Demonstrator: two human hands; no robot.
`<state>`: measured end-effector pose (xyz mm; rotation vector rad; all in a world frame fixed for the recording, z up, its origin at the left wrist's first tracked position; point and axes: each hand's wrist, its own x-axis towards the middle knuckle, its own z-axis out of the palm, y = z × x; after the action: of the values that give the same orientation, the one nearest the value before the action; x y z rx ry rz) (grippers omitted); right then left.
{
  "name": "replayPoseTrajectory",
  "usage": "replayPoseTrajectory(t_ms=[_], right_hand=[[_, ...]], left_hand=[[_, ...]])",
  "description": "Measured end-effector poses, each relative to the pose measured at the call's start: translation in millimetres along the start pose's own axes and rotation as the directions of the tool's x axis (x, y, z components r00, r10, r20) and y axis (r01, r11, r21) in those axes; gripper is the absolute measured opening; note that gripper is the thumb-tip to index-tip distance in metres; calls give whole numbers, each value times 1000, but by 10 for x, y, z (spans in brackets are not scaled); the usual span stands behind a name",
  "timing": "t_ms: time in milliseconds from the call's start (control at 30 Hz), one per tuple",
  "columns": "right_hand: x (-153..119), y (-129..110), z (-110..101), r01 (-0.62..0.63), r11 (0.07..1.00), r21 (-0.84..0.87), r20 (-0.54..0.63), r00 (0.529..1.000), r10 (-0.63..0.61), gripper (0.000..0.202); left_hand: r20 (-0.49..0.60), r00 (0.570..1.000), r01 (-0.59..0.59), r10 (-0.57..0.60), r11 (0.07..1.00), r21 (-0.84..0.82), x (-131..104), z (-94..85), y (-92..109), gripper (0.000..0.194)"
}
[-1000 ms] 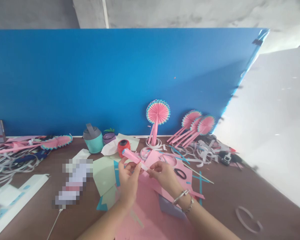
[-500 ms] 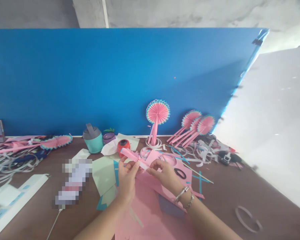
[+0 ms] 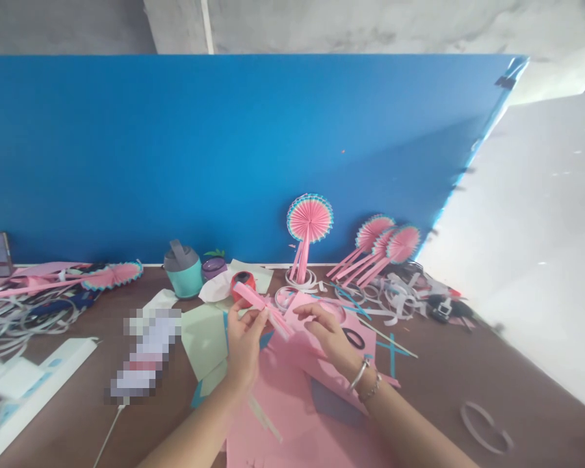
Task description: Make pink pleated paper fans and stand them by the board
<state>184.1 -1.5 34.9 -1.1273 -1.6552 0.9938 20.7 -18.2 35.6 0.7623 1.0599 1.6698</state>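
Observation:
My left hand [image 3: 244, 338] pinches a narrow folded pink paper piece [image 3: 258, 299] over the middle of the desk. Just right of that piece, my right hand [image 3: 327, 331] is apart from it, its fingers loosely bent and spread with nothing seen between them. Beneath both hands lie large pink sheets [image 3: 283, 403]. A black ring [image 3: 353, 338] rests on pink paper beside my right hand. Behind, a round pleated pink fan [image 3: 310, 218] with a blue edge stands upright against the blue panel.
More pink fans [image 3: 402, 244] lean at the right, near tangled white strips [image 3: 400, 296]. A teal cup [image 3: 184, 276], a red round object [image 3: 244, 285] and green paper [image 3: 202, 341] are left of centre. A white power strip [image 3: 39, 396] lies far left.
My right hand has let go of the folded pink piece and moved a little to the right, its fingers opening. My left hand still holds the piece, which now tilts more steeply.

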Motion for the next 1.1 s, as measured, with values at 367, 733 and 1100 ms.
replayPoseTrajectory(t_ms=[367,733,1100], right_hand=[[-57,21,213,41,989,-140,22,999,-38,22],[-29,-33,97,69,992,-105,146,988,-53,17],[-53,5,97,91,995,-45,1,996,-91,27]], left_hand=[[104,991,-102,90,987,121,-185,71,-109,61],[16,998,67,-67,998,1,-98,51,-95,71],[-76,997,-32,34,999,30,3,-12,-11,53]])
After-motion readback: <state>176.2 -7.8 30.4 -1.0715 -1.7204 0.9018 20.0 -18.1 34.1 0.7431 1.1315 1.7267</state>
